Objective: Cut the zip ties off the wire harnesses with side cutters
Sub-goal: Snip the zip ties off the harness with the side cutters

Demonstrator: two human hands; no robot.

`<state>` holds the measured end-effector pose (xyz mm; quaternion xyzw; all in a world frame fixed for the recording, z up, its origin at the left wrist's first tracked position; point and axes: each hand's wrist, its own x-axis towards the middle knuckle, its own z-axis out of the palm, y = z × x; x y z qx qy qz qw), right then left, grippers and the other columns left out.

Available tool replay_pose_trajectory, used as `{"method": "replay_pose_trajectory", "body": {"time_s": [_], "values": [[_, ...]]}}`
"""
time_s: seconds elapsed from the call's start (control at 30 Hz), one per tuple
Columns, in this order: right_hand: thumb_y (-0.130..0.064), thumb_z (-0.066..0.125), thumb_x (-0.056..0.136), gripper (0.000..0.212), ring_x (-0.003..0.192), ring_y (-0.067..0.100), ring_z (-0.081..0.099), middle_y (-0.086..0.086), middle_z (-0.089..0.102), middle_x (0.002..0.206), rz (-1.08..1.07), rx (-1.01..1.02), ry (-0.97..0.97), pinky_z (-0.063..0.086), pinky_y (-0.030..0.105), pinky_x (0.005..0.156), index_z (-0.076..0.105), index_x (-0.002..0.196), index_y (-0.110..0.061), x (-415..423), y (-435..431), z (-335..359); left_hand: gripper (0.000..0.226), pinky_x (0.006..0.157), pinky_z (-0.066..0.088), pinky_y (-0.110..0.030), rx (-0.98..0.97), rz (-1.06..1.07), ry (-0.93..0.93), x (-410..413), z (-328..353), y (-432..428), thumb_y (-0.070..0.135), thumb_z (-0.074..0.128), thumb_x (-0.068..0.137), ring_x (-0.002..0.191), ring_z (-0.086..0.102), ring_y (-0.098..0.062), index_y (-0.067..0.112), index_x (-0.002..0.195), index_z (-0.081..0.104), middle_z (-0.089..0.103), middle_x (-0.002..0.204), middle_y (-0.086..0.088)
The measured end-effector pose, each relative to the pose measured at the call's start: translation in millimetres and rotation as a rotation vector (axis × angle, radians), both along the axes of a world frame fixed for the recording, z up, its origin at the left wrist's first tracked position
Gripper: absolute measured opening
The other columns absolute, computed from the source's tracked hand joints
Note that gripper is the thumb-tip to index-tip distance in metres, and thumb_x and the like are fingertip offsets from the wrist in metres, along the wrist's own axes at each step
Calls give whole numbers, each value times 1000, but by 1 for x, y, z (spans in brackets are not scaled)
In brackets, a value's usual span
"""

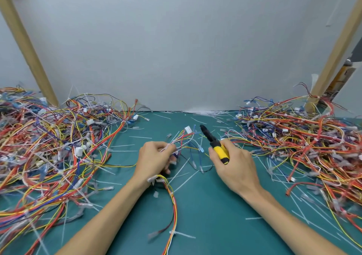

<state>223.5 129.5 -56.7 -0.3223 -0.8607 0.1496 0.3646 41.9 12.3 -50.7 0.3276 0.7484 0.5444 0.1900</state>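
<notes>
The left hand (pixel 153 158) pinches the wire harness (pixel 183 138) in its fingers (pixel 151 147), just left of the side cutters (pixel 215 145) gripped by the right hand (pixel 235 165).

Your left hand (pixel 154 157) pinched the wire harness (pixel 183 139), fingers curled toward 2 o'clock. Your right hand (pixel 233 162) gripped the side cutters (pixel 215 144), aimed at 11 o'clock; both forearms reached from 6 o'clock.
</notes>
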Motion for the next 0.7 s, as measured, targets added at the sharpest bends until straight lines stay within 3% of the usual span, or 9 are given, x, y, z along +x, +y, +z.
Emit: {"method": "replay_pose_trajectory", "body": {"time_s": [0.13,0.3,0.43,0.57,0.7], "values": [[-60,43,85,35,58,18,43,-9,43,57,38,74,-104,28,33,51,35,77,-27,-1,-5,0,24,41,48,-24,108,-100,-258,-6,8,-1,21,61,95,36,46,-11,1,84,70,66,65,-12],[-62,39,83,34,56,18,41,-10,41,59,60,137,-172,26,32,47,33,79,-28,-1,-8,0,40,46,53,-27,159,-168,-593,-17,13,-4,28,35,105,47,49,-16,3,96,65,69,69,-8],[-58,41,82,29,56,20,44,-9,40,62,110,178,-186,27,31,48,31,82,-30,-1,-15,1,25,56,57,-30,190,-298,-588,-26,12,-9,14,52,97,47,53,-12,8,88,76,65,73,-1],[-55,42,82,27,58,24,49,-9,41,65,147,197,-188,29,32,47,30,83,-30,-3,-21,1,34,59,58,-33,203,-347,-627,-28,12,-7,45,58,88,51,58,-12,19,87,79,66,74,6],[-56,43,83,29,60,26,50,-7,44,65,127,181,-177,35,35,48,30,82,-29,-4,-19,-1,22,55,54,-26,207,-365,-534,-23,10,-9,40,69,76,56,59,-14,19,82,75,65,75,1]]}}
